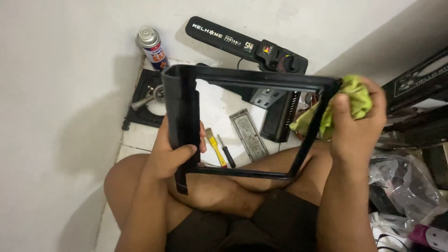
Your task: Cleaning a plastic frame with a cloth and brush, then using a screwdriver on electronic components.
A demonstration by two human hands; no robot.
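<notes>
While our left hand (170, 156) clamps the wide left side of the black frame (247, 81) above our crossed legs, our right hand (357, 128) closes tight around a green cloth (357, 95) pressed onto the frame's far right corner. We judge the wipe goes best if we keep the left grip firm so the frame cannot twist, and run the cloth along each thin bar, well clear of the screwdrivers (221, 149) and spray can (151, 46) on the floor beyond.
</notes>
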